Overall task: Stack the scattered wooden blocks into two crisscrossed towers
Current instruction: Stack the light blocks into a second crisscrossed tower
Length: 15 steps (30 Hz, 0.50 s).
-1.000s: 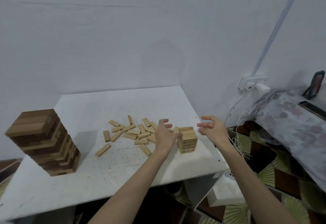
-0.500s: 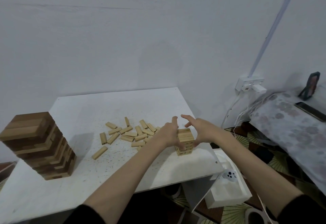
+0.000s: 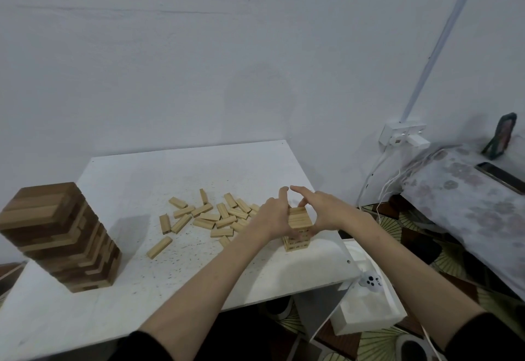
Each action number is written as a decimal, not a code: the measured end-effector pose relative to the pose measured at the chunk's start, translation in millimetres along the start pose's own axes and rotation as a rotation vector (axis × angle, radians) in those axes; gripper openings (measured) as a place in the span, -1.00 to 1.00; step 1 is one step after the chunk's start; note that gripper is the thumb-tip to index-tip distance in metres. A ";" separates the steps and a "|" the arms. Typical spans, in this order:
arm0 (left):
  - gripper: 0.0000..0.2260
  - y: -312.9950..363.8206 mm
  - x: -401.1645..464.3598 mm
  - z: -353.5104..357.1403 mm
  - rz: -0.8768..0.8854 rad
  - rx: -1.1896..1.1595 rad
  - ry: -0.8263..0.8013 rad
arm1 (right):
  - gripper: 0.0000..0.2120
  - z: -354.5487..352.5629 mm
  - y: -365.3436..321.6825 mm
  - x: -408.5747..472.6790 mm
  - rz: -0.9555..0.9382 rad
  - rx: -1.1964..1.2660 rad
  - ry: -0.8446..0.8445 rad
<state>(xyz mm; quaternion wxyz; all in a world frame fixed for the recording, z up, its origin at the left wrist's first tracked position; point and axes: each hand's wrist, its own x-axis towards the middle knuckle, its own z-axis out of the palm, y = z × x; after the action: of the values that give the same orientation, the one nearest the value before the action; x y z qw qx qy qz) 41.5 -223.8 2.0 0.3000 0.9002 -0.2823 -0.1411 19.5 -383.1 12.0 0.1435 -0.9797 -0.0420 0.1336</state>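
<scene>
A small tower of light wooden blocks (image 3: 299, 218) stands near the right front of the white table (image 3: 142, 179). My left hand (image 3: 271, 218) cups its left side, thumb across the front face. My right hand (image 3: 325, 208) wraps its right side, thumb on the top edge, index finger stretched over the tower toward the left index tip. Several loose light blocks (image 3: 210, 216) lie scattered just left of the hands, one single block (image 3: 159, 247) nearer to me. A tall tower of dark and light blocks (image 3: 61, 235) stands at the table's left front.
The white wall rises directly behind the table. The right table edge lies just beyond the small tower, with a white box (image 3: 369, 312) on the floor below it. A socket with cables (image 3: 403, 136) and a covered surface (image 3: 466, 196) sit to the right.
Both hands moved in from apart and closed around the small tower, settling lower on its sides. The camera view shifted slightly. The loose blocks and tall tower stayed put.
</scene>
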 end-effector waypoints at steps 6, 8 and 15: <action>-0.05 -1.0 2.8 3.1 -0.014 -0.007 0.008 | 0.08 -0.6 0.7 -0.8 0.002 0.013 -0.010; -0.05 -0.9 3.3 4.2 -0.013 -0.011 0.005 | 0.09 -0.7 0.5 -1.5 0.008 0.021 -0.016; 0.06 -9.9 -0.1 -17.1 -0.059 -0.035 -0.001 | 0.10 -16.8 -9.4 -7.5 0.020 0.086 -0.023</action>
<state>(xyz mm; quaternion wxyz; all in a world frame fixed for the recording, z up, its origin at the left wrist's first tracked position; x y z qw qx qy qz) 52.8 -209.3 9.2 0.3112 0.9028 -0.2532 -0.1550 16.5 -379.6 32.2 0.1835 -0.9714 -0.0280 0.1481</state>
